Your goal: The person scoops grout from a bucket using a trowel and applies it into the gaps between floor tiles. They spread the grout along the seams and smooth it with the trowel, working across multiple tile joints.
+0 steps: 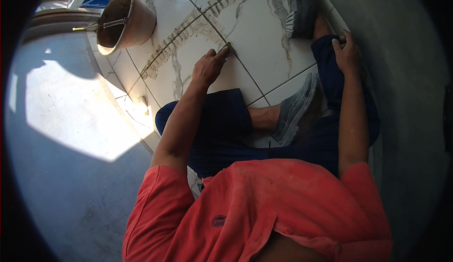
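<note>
My left hand (211, 67) is closed, its fingers pinching a small dark flat piece (230, 50) that touches a joint between white marbled floor tiles (255, 40). I cannot make out exactly what kind of tool the piece is. Smeared grey grout (174, 40) runs in ridged strokes along the joint beyond my hand. My right hand (347, 52) rests on the bent knee of my dark blue trousers (326, 49), thumb apart from the fingers and with no tool in it. Some of its fingertips are hard to see.
A dirty whitish bucket (141, 24) lies tipped at the far left, with a thin-handled tool (113, 24) across its mouth. A grey wall (401, 73) curves along the right. My dark shoes (297, 111) are on the tiles. Sunlight falls on a grey surface (61, 177) at left.
</note>
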Motion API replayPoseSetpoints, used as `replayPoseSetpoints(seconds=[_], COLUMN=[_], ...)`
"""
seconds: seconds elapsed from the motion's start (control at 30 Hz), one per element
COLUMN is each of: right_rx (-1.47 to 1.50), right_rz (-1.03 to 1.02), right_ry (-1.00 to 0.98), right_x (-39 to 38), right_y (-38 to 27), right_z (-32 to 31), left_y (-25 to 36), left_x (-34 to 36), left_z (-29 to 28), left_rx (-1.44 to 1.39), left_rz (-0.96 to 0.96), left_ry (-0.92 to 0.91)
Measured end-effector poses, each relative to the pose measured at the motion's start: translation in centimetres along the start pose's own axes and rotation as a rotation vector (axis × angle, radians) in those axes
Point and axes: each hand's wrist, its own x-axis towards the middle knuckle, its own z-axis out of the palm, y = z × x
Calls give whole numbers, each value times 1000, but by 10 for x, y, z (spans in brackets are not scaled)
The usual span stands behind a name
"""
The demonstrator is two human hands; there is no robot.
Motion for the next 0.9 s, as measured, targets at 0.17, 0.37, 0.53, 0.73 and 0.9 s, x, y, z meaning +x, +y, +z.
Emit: replayPoseSetpoints(seconds=[0.17, 0.37, 0.53, 0.73, 0.9], right_rx=[-48, -16, -19, 14, 26], right_rz=[1, -6, -9, -38, -53], right_ry=[-29, -47, -41, -14, -24], right_x=[-1, -2, -3, 0, -2], right_y=[-5, -8, -2, 5, 7], right_z=[1, 5, 3, 9, 14], left_y=[-2, -3, 12, 18, 32], left_x=[0, -8, -15, -2, 14], left_z=[9, 10, -23, -43, -42], left_rx=[-13, 43, 105, 116, 123], left_rz=[9, -12, -47, -50, -67], left_ry=[28, 23, -82, -25, -58])
